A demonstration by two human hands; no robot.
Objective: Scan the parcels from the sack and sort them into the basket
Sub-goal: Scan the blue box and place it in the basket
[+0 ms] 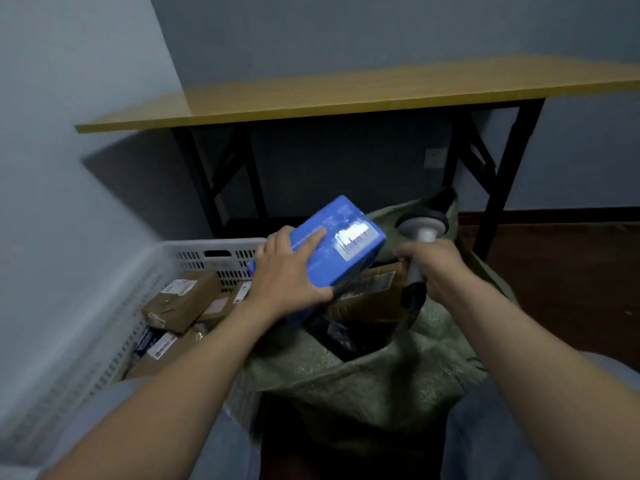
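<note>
My left hand point(287, 271) grips a blue box parcel point(346, 244) from its left side, tilted above the sack, with a white barcode label facing up. My right hand point(433, 265) holds a grey handheld scanner point(420, 237) by its handle, its head just right of the label. The green woven sack point(398, 368) stands open between my knees, with cardboard parcels point(374, 289) and a dark packet inside. At the left, the white slotted basket point(194, 252) holds several brown parcels point(180, 301).
A wooden table point(346, 95) on black folding legs stands behind the sack against the grey wall. Another wall runs close along the basket's left. Dark floor shows at the right, and my knees frame the sack at the bottom.
</note>
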